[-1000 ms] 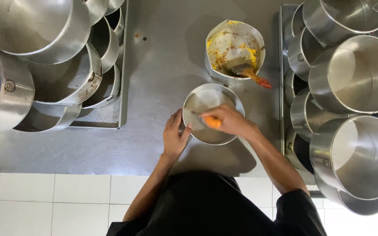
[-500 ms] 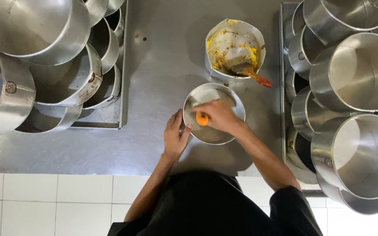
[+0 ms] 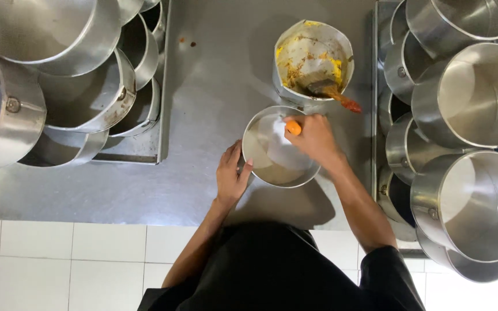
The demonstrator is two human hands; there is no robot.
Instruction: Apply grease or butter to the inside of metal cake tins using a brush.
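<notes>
centrally, small tin (image 3: 272, 167) holding batter, yellow-smeared pot (image 3: 313, 57)

1. The right hand (image 3: 313, 138) covers most of the orange-handled tool (image 3: 293, 127); I cannot make out its working end.
2. The stacked pots (image 3: 472, 92) on both sides are cut off by the frame edges.
3. The yellow residue in the far tin (image 3: 312, 57) is possibly batter; too blurred to confirm.
</notes>
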